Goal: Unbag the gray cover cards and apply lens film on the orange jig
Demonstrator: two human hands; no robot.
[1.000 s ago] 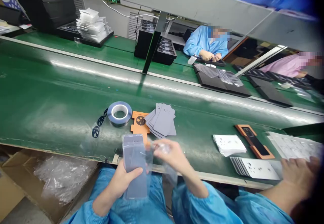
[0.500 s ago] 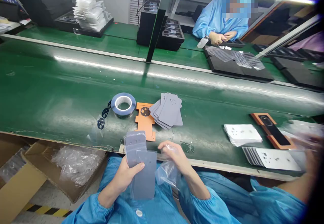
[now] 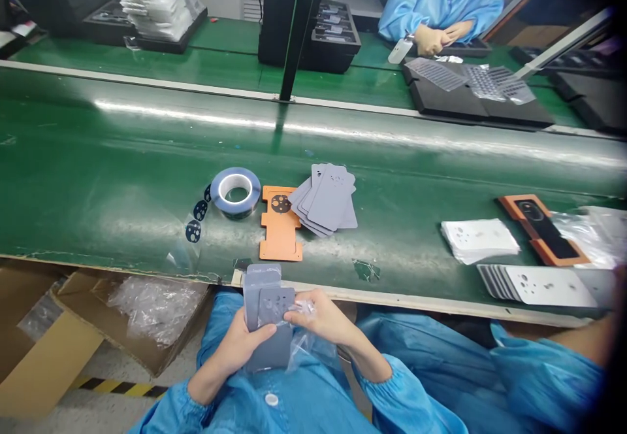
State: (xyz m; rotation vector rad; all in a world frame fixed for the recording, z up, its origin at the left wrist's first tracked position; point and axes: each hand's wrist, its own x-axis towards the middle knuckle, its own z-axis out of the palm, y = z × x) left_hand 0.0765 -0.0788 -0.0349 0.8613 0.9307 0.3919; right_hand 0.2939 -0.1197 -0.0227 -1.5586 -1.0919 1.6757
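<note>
Just off the near edge of the desk (image 3: pixel 401 257), the left grip (image 3: pixel 240 344) was closed around staggered grey panels (image 3: pixel 272 350), while the right grip (image 3: pixel 321 317) pinched clear film (image 3: pixel 306 349); whether it also held the uppermost panel's corner was hard to tell. A snagged tug on the film could have dragged panels loose. Farther out, the fanned grey pile (image 3: pixel 333 202) beside the orange fixture (image 3: pixel 280 238) might have slid if bumped.

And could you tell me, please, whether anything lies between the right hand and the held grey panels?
Only the crumpled clear film, gripped in the right hand beside the grey panels in the left hand; nothing else visible intervenes.
</note>
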